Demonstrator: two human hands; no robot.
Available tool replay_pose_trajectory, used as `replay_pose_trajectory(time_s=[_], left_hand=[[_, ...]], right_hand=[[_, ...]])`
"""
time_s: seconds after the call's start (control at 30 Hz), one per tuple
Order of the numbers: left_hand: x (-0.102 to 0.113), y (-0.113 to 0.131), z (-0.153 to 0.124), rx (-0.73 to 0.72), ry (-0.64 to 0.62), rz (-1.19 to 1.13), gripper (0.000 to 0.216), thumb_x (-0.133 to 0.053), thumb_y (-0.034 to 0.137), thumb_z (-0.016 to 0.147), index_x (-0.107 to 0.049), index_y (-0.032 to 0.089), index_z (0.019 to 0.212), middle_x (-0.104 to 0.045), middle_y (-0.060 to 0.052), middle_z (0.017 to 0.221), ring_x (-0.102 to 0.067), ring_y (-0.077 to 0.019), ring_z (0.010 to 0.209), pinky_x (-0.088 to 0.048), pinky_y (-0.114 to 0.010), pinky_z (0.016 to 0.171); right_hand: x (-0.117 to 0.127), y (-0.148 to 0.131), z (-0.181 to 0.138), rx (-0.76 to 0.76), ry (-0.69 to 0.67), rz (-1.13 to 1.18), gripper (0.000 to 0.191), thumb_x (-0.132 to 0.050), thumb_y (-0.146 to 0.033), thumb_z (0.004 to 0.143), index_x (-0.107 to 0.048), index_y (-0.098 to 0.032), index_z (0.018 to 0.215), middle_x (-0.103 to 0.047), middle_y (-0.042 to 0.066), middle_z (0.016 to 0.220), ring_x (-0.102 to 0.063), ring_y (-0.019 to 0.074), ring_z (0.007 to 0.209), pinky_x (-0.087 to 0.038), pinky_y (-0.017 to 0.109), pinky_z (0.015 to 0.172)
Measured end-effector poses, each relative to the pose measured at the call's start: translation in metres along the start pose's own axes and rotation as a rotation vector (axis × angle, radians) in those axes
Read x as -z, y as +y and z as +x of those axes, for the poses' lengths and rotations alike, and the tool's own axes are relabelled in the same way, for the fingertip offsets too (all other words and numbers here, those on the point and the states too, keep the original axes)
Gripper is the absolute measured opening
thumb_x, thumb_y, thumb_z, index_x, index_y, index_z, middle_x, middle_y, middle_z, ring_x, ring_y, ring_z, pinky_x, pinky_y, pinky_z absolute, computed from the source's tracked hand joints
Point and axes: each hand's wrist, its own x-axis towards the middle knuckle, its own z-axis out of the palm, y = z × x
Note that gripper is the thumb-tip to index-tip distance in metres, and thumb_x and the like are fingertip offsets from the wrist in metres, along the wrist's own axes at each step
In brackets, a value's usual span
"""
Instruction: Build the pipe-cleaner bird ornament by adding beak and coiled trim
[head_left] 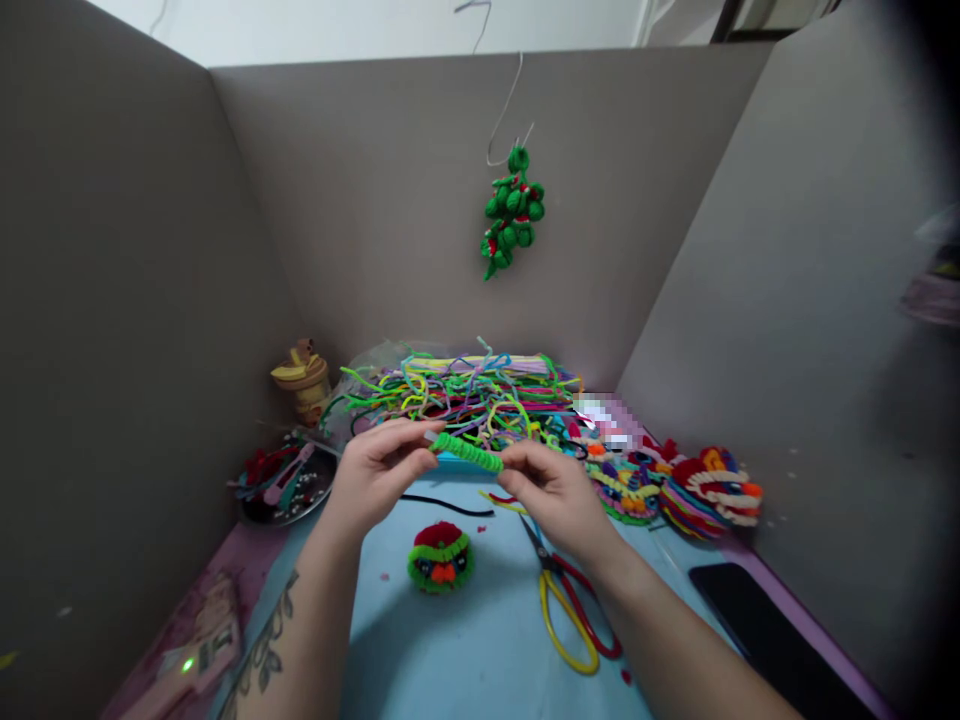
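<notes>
Grey partition walls (135,250) fill the frame's sides; a blurred patch hides something right of the pipe-cleaner heap (465,395) at centre. Both forearms are cut off below. Left hand (371,470) and right hand (551,490) pinch opposite ends of a green coiled pipe cleaner (466,452) between them, mid-frame.

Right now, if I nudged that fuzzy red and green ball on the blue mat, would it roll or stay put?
The fuzzy ball looks squat and flattened underneath, so it would probably slide or wobble rather than roll. Its pipe-cleaner pile suggests it is light, soft and unlikely to break.
</notes>
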Motion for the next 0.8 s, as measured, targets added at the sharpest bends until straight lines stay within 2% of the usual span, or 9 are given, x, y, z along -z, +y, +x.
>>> replay_pose_trajectory(time_s=[0.1, 0.23, 0.4, 0.47, 0.6, 0.7, 0.8], left_hand=[[0.0, 0.0, -0.001, 0.016, -0.02, -0.015, 0.023, -0.069, 0.022, 0.073, -0.074, 0.021, 0.096, -0.07, -0.004, 0.077, -0.06, -0.0132, 0.063, -0.048, -0.023, 0.055], [0.0, 0.002, -0.002, -0.028, 0.005, -0.013, 0.013, -0.071, 0.023, 0.071, -0.073, 0.019, 0.083, -0.069, -0.004, 0.073, -0.06, -0.014, 0.063, -0.049, -0.024, 0.057], [0.001, 0.003, -0.002, -0.026, 0.01, 0.033, 0.016, -0.07, 0.023, 0.074, -0.071, 0.019, 0.089, -0.068, -0.003, 0.072, -0.059, -0.0128, 0.059, -0.048, -0.023, 0.054], [0.003, 0.004, 0.0, -0.07, -0.008, 0.079, 0.012, -0.069, 0.025, 0.075, -0.07, 0.019, 0.086, -0.068, -0.003, 0.072, -0.06, -0.014, 0.062, -0.048, -0.024, 0.057], [0.008, 0.007, 0.003, -0.246, -0.052, 0.153, 0.011, -0.066, 0.03, 0.079, -0.068, 0.018, 0.078, -0.066, -0.005, 0.07, -0.059, -0.016, 0.067, -0.049, -0.027, 0.064], [0.011, 0.009, 0.002, -0.311, -0.083, 0.209, 0.01, -0.065, 0.028, 0.081, -0.067, 0.018, 0.079, -0.065, -0.005, 0.073, -0.06, -0.0157, 0.069, -0.048, -0.026, 0.065], [0.012, 0.011, 0.0, -0.308, -0.058, 0.261, 0.006, -0.066, 0.024, 0.079, -0.067, 0.018, 0.077, -0.064, -0.004, 0.071, -0.059, -0.0139, 0.066, -0.048, -0.024, 0.062]], right_hand=[[0.004, -0.003, 0.001, 0.033, -0.063, -0.009, 0.011, -0.054, -0.025, 0.081, -0.059, -0.019, 0.073, -0.055, -0.001, 0.064, -0.05, 0.0134, 0.06, -0.038, 0.024, 0.057], [0.005, -0.006, 0.001, 0.045, -0.148, -0.019, 0.022, -0.047, -0.029, 0.087, -0.055, -0.019, 0.068, -0.051, -0.002, 0.058, -0.047, 0.0122, 0.056, -0.035, 0.023, 0.055], [0.007, -0.006, 0.001, 0.071, -0.226, -0.051, 0.033, -0.043, -0.039, 0.091, -0.054, -0.019, 0.067, -0.046, -0.002, 0.057, -0.044, 0.0119, 0.056, -0.033, 0.024, 0.055], [0.008, -0.004, 0.002, 0.05, -0.256, -0.027, 0.037, -0.042, -0.044, 0.091, -0.055, -0.018, 0.068, -0.046, -0.002, 0.057, -0.044, 0.0118, 0.055, -0.033, 0.024, 0.054], [0.007, 0.002, 0.001, -0.062, -0.333, 0.131, 0.043, -0.041, -0.052, 0.09, -0.053, -0.018, 0.067, -0.043, -0.004, 0.051, -0.042, 0.0103, 0.05, -0.032, 0.023, 0.05], [0.004, 0.004, 0.001, -0.133, -0.391, 0.213, 0.044, -0.04, -0.053, 0.091, -0.052, -0.018, 0.068, -0.045, -0.004, 0.048, -0.043, 0.0098, 0.048, -0.034, 0.022, 0.049], [0.0, 0.004, 0.001, -0.126, -0.304, 0.19, 0.03, -0.049, -0.046, 0.088, -0.057, -0.017, 0.087, -0.056, -0.001, 0.06, -0.052, 0.0116, 0.056, -0.04, 0.023, 0.054]])
